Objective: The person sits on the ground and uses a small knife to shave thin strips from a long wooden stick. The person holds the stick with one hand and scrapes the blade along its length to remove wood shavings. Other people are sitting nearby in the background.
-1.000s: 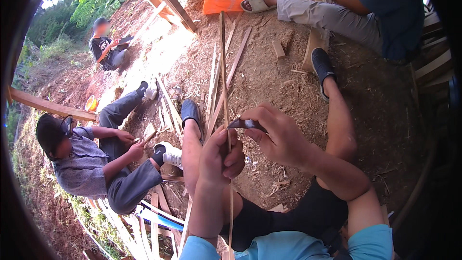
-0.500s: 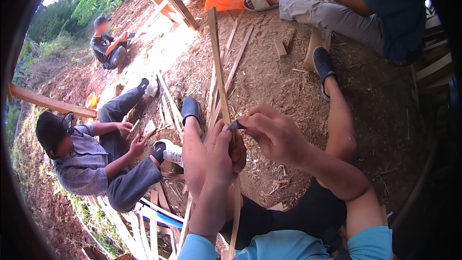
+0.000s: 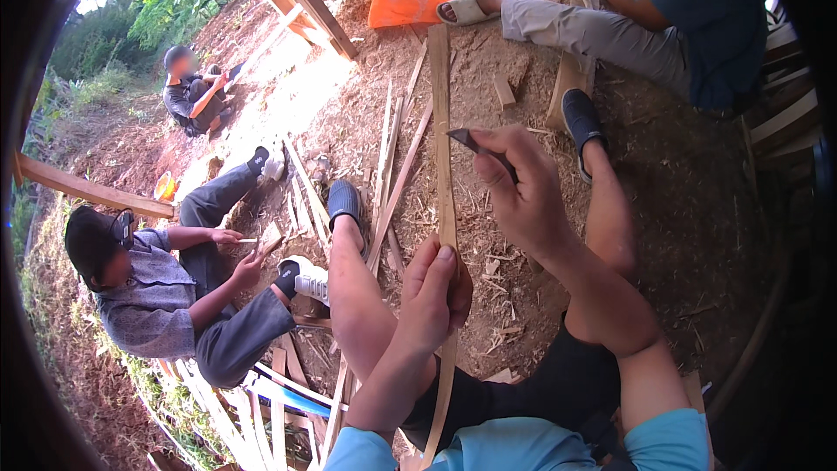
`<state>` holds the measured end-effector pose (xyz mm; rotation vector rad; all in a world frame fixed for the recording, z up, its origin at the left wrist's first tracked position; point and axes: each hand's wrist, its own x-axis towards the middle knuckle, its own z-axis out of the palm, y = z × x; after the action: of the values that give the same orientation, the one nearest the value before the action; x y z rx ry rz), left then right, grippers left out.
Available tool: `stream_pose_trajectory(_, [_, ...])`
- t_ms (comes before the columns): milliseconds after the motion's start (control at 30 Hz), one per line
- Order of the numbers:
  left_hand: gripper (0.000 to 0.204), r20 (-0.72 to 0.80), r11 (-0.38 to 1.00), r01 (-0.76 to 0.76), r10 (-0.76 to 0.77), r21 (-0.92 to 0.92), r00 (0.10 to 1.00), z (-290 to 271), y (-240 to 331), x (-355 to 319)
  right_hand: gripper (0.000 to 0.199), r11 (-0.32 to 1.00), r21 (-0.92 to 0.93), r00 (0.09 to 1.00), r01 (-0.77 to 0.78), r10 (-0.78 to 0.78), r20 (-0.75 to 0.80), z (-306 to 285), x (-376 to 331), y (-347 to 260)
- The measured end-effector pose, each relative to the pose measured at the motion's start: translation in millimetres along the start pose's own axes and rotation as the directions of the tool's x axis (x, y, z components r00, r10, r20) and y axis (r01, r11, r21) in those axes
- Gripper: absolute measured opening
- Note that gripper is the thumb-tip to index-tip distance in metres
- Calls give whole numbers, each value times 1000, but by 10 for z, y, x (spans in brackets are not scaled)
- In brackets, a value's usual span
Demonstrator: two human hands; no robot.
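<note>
- Outdoors on a dirt work yard, I sit with legs stretched out, a long bamboo strip [image 3: 442, 166] running from my lap up past my feet toward an orange sheet [image 3: 403, 2].
- Risk first, as I judge it: the knife [image 3: 471, 140] in my right hand [image 3: 523, 192] sits just beside the strip, tip toward it, with my left hand [image 3: 433, 296] lower on the same strip. A slip along the grain could carry the blade down toward those fingers.
- A second hazard, also my reading: the strip is thin and long. Too much twist from the lower grip could split or snap it, and a raw edge could cut my palm.
- My bare legs lie either side of the strip, so a dropped blade has skin beneath it.
- Left hand: closed tight around the strip, thumb up along its face, fingers wrapped behind.
- Right hand: fingers curled shut on the knife handle, only the dark blade showing past my thumb. Whether the blade touches the strip, I cannot tell.
- More strips [image 3: 392, 157] lie scattered on the ground between my shoes.
- To my left a seated person in a cap [image 3: 148, 288] works a small piece; another person [image 3: 645, 26] sits ahead on my right; a third [image 3: 193, 92] crouches far off.
</note>
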<state>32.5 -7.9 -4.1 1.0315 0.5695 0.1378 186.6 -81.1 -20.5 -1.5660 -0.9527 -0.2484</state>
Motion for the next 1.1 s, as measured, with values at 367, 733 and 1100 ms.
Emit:
stream_pose_trajectory(367, [12,-174,999,-15,6,-50,985,-98,158,160,19,963,241,938,-119,29,346,147,-304,-136])
stream_pose_trajectory(733, [18,-36,1000,-19,20,23,999,-14,-1,54,16,955,289,989,-67,24,149,77,-50,14])
stream_pose_trajectory(1100, [20,-196,999,-48,52,22,979,-28,80,112,21,955,270,946,-122,30,323,85,-204,-181])
